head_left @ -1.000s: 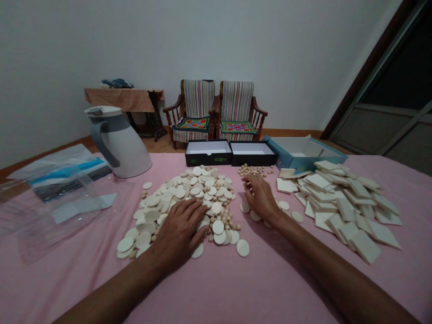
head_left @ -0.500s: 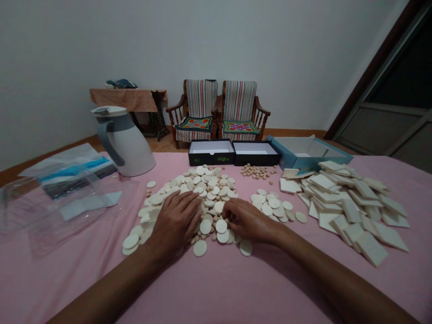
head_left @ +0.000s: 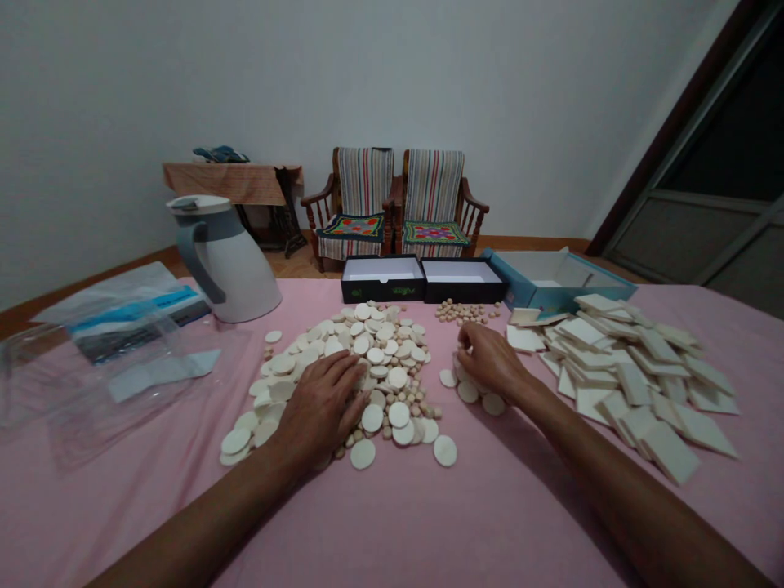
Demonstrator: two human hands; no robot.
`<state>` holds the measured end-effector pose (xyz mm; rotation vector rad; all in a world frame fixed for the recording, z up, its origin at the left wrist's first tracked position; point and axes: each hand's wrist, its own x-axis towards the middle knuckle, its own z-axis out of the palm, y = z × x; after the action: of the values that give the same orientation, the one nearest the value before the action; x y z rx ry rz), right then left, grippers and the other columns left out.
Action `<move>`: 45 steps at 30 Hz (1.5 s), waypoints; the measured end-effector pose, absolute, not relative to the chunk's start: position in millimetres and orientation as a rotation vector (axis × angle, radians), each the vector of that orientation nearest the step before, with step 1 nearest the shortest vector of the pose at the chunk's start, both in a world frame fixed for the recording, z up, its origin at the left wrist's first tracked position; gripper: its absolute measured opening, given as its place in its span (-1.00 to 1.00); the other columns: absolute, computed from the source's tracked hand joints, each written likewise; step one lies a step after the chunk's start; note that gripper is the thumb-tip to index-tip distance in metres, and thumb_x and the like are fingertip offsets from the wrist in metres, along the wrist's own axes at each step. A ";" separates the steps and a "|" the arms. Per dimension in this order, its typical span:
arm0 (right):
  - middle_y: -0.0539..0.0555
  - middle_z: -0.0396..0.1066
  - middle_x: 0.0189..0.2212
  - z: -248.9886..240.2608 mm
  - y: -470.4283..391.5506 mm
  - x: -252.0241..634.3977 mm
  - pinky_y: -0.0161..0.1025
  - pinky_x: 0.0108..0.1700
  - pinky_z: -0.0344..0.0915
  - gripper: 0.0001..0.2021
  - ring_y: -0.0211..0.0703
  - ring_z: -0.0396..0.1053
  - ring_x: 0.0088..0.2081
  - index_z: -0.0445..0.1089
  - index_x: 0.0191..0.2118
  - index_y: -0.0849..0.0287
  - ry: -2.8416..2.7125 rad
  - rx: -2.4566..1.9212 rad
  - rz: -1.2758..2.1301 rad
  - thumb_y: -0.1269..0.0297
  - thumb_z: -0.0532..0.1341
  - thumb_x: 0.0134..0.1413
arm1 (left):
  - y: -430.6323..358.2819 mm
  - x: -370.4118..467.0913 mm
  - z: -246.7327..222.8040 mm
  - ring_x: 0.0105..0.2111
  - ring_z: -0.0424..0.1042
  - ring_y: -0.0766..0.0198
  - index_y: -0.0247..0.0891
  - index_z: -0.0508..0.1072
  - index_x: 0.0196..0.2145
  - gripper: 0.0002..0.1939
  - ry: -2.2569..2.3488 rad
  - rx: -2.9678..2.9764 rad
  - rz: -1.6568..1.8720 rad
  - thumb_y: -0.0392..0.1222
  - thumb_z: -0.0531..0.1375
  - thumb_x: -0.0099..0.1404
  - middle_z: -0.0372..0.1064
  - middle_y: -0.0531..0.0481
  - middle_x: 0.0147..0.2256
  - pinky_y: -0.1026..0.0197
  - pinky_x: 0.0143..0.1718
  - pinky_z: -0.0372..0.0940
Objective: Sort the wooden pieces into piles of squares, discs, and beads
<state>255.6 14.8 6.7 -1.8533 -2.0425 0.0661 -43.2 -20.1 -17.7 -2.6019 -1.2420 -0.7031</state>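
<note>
A mixed heap of round pale wooden discs [head_left: 372,418] and small wooden beads [head_left: 416,400] spreads over the middle of the pink cloth. My left hand [head_left: 324,400] rests on the heap's left part, fingers stretched out and lying flat. Over the smaller disc pile [head_left: 467,393] to the right is my right hand [head_left: 493,359]. Its fingers are curled in and pointing down, and whatever lies in them is hidden. The hand covers much of that pile. Just beyond it, a separate group of beads [head_left: 464,312] lies near the black boxes.
Square wooden tiles [head_left: 643,351] are heaped at the right. Two black boxes [head_left: 383,291] and a blue box [head_left: 551,296] stand at the back. On the left are a white-grey jug [head_left: 242,269], a clear plastic tray [head_left: 140,384] and a blue-white packet [head_left: 140,318].
My right hand has moved from the mixed heap rightwards and away from me, onto the smaller disc pile. Beads at the heap's right side are uncovered. The left hand has hardly moved.
</note>
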 end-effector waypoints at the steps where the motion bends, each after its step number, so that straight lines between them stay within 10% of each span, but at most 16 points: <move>1: 0.18 0.42 -0.23 5.7 19.1 262.4 -0.25 -0.28 0.12 -0.85 -0.10 0.33 -0.26 0.33 -0.20 0.23 -1.977 -1.856 -0.030 0.46 0.14 0.06 | -20.3 -42.9 -17.3 0.14 0.26 -0.01 -0.30 0.38 0.08 -0.63 -1.244 -2.602 -0.709 -0.12 0.11 0.37 0.39 -0.20 0.06 -0.15 0.13 0.22; 12: 0.24 0.42 -0.02 -3.0 101.5 218.0 -0.25 0.04 0.19 -0.58 -0.07 0.33 0.03 0.38 0.05 0.29 -2.343 -1.596 0.088 0.62 0.11 0.06 | -24.4 -41.3 -13.6 0.14 0.26 -0.03 -0.29 0.37 0.09 -0.63 -1.245 -2.600 -0.716 -0.15 0.10 0.37 0.38 -0.22 0.06 -0.18 0.10 0.25; 31: 0.37 0.40 -0.05 5.9 122.2 218.6 -0.07 0.02 0.21 -0.72 0.12 0.30 0.03 0.50 -0.11 0.27 -2.188 -1.787 0.027 0.55 0.15 0.08 | -26.8 -40.8 -12.9 0.15 0.25 -0.03 -0.29 0.35 0.11 -0.61 -1.278 -2.610 -0.669 -0.15 0.11 0.36 0.37 -0.21 0.08 -0.17 0.12 0.22; 45: 0.06 0.50 -0.35 -14.1 82.7 221.6 -0.34 -0.30 0.25 -0.83 -0.24 0.39 -0.35 0.48 -0.29 0.22 -2.229 -1.561 0.430 0.48 0.25 -0.08 | -24.8 -40.4 -13.3 0.14 0.26 -0.03 -0.31 0.39 0.06 -0.64 -1.254 -2.604 -0.678 -0.15 0.10 0.37 0.38 -0.24 0.06 -0.17 0.11 0.23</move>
<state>221.6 82.7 -14.1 -1.5611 -2.2286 0.4300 -40.4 -24.8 -13.3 -2.6043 -1.2540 -0.6780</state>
